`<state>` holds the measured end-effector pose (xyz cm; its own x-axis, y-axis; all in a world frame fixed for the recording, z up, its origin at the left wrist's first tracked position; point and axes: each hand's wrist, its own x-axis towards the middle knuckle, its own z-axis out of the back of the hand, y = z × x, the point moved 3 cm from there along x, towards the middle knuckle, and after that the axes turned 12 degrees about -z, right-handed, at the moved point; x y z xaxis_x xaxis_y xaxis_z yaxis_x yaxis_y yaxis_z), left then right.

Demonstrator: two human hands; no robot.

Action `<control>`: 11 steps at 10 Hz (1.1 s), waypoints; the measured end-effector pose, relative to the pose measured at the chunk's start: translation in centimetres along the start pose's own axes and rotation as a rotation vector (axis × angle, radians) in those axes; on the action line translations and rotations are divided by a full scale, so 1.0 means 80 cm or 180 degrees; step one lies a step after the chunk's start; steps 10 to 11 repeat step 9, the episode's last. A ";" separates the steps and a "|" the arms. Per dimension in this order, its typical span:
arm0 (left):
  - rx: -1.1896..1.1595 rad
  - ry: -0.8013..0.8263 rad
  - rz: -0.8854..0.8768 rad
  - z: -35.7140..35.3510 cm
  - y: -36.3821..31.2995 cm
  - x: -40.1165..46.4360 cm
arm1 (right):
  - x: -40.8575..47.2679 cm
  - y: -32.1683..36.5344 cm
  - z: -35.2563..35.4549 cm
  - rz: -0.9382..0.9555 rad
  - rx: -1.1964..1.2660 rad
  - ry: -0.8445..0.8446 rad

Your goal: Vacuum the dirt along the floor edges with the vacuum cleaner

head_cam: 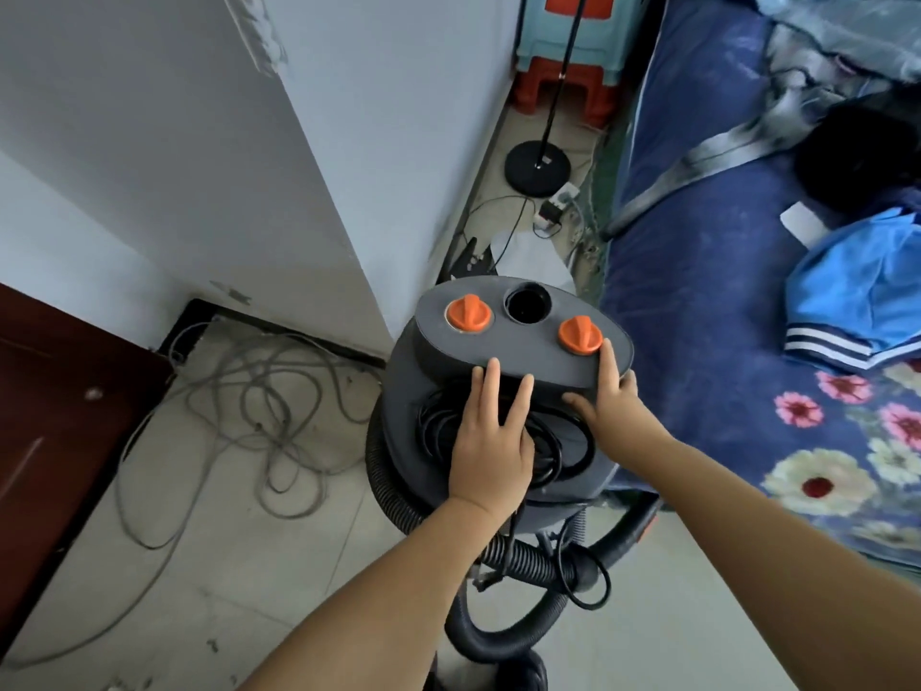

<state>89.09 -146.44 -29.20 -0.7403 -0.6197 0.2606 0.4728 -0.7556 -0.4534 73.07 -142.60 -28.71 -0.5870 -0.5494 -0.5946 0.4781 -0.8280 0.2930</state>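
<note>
**Both hands on the vacuum cleaner at the wall corner**

A dark grey vacuum cleaner [498, 391] is standing on the pale tiled floor [239, 566] in the middle of the scene, just beside the projecting corner of a white wall [309, 167] and right against the edge of a blue bed [707, 291] on the right. A person is laying both hands on its top. The left hand [491, 441] is resting flat over a coiled black cord [438, 421], fingers straight and spread apart, tips touching the near edge of the flat upper panel. The right hand [610, 396] is lying on the panel's near right edge, fingers straight, one fingertip touching the right orange knob [579, 334]; neither hand is clamping anything. A left orange knob [468, 314] and a round black opening [528, 304] are sitting on the panel's far side. A ribbed black hose [523, 561] is looping around the machine's near base. To the left, grey cables [259, 416] are lying tangled on the tiles beside a dark red door [55, 416]. Farther off, a black round-based stand [538, 167], a power strip [555, 207] and stacked plastic stools [568, 57] are lining the gap between wall and bed. A blue garment [857, 286] is lying on the bedding.
</note>
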 end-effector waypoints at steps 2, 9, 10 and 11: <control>0.0401 -0.0060 -0.0166 -0.002 0.049 0.089 | 0.068 0.047 0.037 -0.0232 -0.0432 -0.0274; -0.0132 0.0845 0.0160 0.078 0.064 0.124 | 0.003 0.080 0.096 0.0395 -0.0086 -0.0124; -0.0132 0.0845 0.0160 0.078 0.064 0.124 | 0.003 0.080 0.096 0.0395 -0.0086 -0.0124; -0.0132 0.0845 0.0160 0.078 0.064 0.124 | 0.003 0.080 0.096 0.0395 -0.0086 -0.0124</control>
